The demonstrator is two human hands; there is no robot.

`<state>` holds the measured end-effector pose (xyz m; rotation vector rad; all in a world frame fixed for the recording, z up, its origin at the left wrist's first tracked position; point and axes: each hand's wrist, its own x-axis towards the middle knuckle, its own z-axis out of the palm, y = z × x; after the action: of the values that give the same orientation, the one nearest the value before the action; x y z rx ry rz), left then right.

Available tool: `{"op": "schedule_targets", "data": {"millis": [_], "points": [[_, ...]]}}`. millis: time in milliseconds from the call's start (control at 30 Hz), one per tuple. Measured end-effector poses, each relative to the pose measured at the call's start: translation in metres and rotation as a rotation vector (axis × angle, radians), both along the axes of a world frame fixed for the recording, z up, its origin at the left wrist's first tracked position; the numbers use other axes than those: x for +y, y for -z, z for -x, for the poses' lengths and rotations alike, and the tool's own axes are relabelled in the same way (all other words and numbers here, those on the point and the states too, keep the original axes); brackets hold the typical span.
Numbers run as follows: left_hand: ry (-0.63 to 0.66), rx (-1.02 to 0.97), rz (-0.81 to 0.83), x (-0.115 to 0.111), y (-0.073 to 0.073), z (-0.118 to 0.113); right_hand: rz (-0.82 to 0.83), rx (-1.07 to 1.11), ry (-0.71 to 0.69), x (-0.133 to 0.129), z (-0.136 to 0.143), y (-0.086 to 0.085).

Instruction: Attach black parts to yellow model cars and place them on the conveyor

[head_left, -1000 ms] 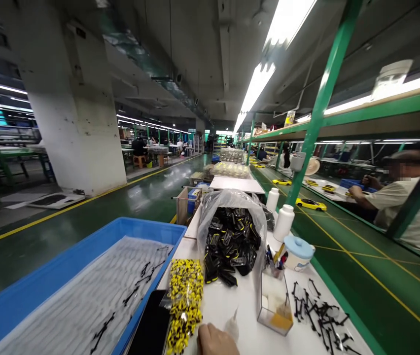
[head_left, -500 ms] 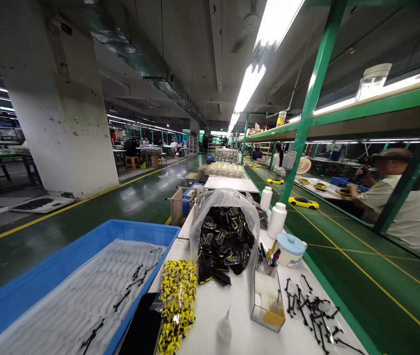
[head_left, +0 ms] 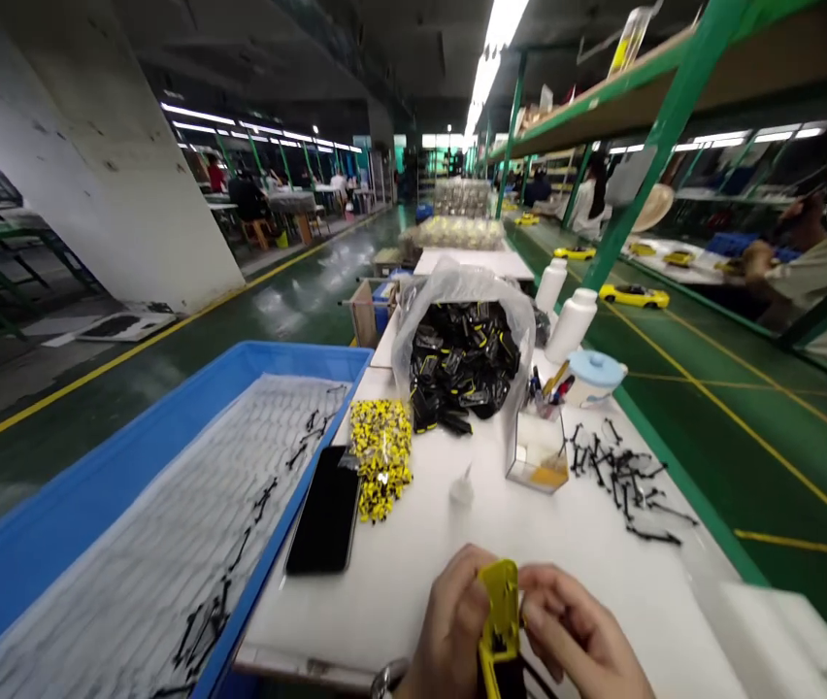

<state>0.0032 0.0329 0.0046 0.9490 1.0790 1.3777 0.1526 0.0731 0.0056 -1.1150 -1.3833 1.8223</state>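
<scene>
At the bottom middle, my left hand [head_left: 446, 616] grips a yellow plastic part [head_left: 502, 607] with a dark lower section, held upright above the white tabletop. My right hand [head_left: 578, 626] is closed at the part's right edge, its thumb and fingers pinched; anything between them is too small to make out. Just beyond my hands stands a small white nozzle bottle [head_left: 461, 488]. A clear bag of small yellow-and-black pieces [head_left: 382, 451] lies ahead to the left, beside a black phone [head_left: 324, 510]. Thin black rod-like parts [head_left: 621, 476] are scattered to the right.
A plastic bag of black parts [head_left: 464, 364] sits at the back. A clear box [head_left: 537, 456], white bottles [head_left: 572, 325] and a lidded cup [head_left: 594, 379] stand right of it. A blue bin [head_left: 289, 354] is at left. Yellow toy cars [head_left: 634, 296] sit on the green conveyor; a person [head_left: 821, 262] sits beyond.
My view has tilted down. Both my hands and the yellow plastic part now show at the bottom, where neither was in view before.
</scene>
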Motion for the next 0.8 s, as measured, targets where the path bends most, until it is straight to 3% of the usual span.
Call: {"op": "schedule_targets", "data": {"millis": [200, 367, 533, 800], "points": [[0.023, -0.057, -0.077, 0.002, -0.004, -0.007, 0.078, 0.119, -0.018, 0.004, 0.007, -0.024], [0.037, -0.167, -0.094, 0.001, 0.003, -0.009, 0.138, 0.173, -0.031, 0.005, 0.01, -0.027], [0.037, -0.085, -0.059, 0.002, 0.009, -0.006, 0.163, 0.199, -0.063, 0.01, 0.008, -0.028], [0.037, -0.055, -0.07, 0.002, 0.005, -0.007, 0.218, 0.251, -0.129, 0.017, 0.006, -0.03]]}}
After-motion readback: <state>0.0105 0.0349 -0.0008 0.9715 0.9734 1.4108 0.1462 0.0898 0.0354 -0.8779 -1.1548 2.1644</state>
